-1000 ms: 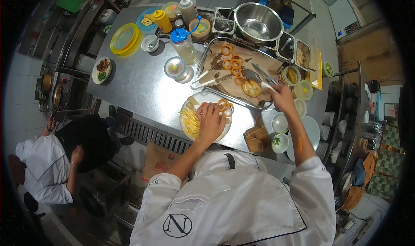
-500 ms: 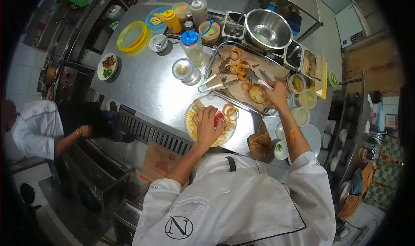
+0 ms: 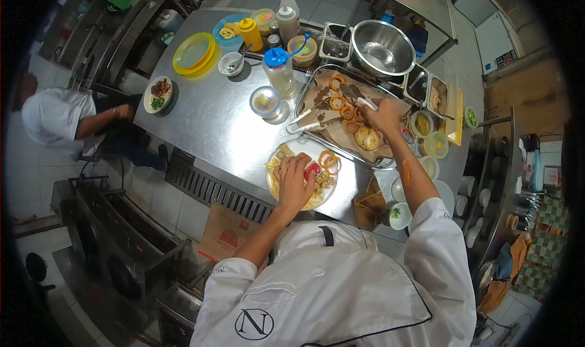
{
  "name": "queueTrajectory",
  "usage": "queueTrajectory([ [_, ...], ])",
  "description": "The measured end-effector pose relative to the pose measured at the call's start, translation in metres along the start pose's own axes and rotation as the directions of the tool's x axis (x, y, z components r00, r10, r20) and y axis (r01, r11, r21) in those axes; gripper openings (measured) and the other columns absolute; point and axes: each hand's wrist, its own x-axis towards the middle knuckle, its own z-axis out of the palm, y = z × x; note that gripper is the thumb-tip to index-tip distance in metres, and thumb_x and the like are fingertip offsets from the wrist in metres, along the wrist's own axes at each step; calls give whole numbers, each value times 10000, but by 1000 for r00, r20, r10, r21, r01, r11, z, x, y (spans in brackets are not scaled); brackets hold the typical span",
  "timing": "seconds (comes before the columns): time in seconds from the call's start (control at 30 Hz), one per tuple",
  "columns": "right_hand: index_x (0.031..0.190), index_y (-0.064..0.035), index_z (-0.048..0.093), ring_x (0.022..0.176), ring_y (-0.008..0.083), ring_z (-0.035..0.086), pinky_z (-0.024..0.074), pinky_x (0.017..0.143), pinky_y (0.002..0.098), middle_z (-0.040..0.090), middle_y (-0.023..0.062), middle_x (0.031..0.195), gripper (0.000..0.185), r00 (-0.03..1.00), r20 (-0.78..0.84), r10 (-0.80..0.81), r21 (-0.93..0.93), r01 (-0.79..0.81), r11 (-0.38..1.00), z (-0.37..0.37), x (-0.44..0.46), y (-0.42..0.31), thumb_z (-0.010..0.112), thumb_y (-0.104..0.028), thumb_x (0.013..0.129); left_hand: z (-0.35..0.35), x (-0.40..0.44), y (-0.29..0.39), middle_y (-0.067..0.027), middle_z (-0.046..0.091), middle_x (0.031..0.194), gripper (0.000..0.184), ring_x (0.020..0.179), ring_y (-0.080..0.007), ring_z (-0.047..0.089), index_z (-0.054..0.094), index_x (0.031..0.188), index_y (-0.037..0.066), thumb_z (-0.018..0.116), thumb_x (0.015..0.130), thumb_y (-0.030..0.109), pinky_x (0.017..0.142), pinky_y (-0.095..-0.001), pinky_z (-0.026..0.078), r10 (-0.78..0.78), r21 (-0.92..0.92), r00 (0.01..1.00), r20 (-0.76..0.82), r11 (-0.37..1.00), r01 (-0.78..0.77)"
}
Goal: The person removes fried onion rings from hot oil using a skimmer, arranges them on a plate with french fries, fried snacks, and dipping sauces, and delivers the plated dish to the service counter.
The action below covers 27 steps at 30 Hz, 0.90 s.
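Note:
My left hand [image 3: 295, 182] rests over the round plate [image 3: 329, 196], fingers curved around food that they partly hide. Beside those fingers are something red [image 3: 312, 170], fries [image 3: 273, 164] and two onion rings [image 3: 329, 160] at the plate's right side. My right hand [image 3: 382, 116] is closed on the white handle of a utensil [image 3: 365, 103], whose dark end is over the paper-lined tray [image 3: 317, 141]. Under and beside it lie several onion rings [image 3: 337, 103] and a round browned piece [image 3: 367, 138]. Tongs [image 3: 308, 127] lie across the tray's left edge.
Behind the tray stands a steel bowl [image 3: 382, 47]. A blue-lidded bottle [image 3: 278, 74], a jar [image 3: 265, 102] and yellow plates [image 3: 196, 54] are on the table [image 3: 201, 112]. At the right is a small green-topped bowl [image 3: 399, 215]. Another person [image 3: 64, 118] is at the far left.
My right hand and its utensil have moved back over the tray, toward the upper onion rings. My left hand has shifted on the plate, showing more red. The other person has moved farther back, bent over.

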Motion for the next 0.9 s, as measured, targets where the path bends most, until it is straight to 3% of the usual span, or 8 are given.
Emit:
queueTrajectory([
  [0.2,1095,-53,842,925,375,783,581,875,452,796,234,922,460,989,58,135,188,-144,971,22,36,7,798,-421,824,-8,-5,2,-152,629,1306,399,1305,-344,507,643,1281,25,681,925,202,1096,-508,298,-8,32,999,-34,999,9],
  [0.33,1118,-5,833,541,180,643,491,526,356,681,73,675,363,983,93,159,404,-183,896,-17,-2,2,800,-286,891,-4,-3,-2,-138,649,1257,387,1279,-367,521,654,1278,58,713,921,195,1083,-530,309,-48,22,998,-45,999,49],
  [0.37,1126,12,823,433,88,485,347,413,294,562,-6,602,293,986,123,116,475,-161,865,-34,-19,-5,782,-203,931,-3,-3,-4,-138,649,1257,387,1279,-367,521,654,1278,58,713,921,195,1083,-530,309,-59,16,998,-38,998,60],
  [0.57,1139,6,817,413,67,482,312,392,256,560,-35,611,265,941,335,43,408,-186,894,-90,-117,-4,750,-182,965,6,13,-13,-118,680,1185,295,1217,-347,545,686,1188,58,694,930,200,1053,-524,321,-38,-17,998,-45,999,37],
  [0.7,1149,-1,822,467,121,585,426,444,300,638,41,601,329,901,428,70,286,-209,935,-80,-159,-5,779,-240,927,18,20,-19,-109,703,1171,310,1227,-335,550,701,1217,59,670,933,179,1046,-511,324,-4,-18,999,-46,1000,3],
  [0.77,1133,10,818,620,249,724,566,632,380,727,167,682,406,942,334,-17,108,-20,994,-57,-169,-4,786,-308,882,23,23,-20,-107,707,1180,329,1232,-336,549,701,1240,60,663,933,172,1047,-508,324,22,-8,999,-44,1000,-23],
  [0.87,1147,-24,815,596,287,696,538,645,414,712,205,694,415,956,231,-180,76,166,983,-11,-172,14,799,-331,868,30,30,-22,-105,706,1223,358,1243,-339,547,702,1270,61,662,932,171,1048,-512,321,55,5,998,-9,998,-55],
  [0.9,1103,-4,815,706,378,729,561,736,441,709,269,730,424,964,244,-109,88,90,992,-13,-176,-6,791,-345,852,32,32,-22,-101,703,1222,362,1245,-341,547,704,1271,65,672,926,170,1050,-523,317,47,37,999,13,998,-47],
])
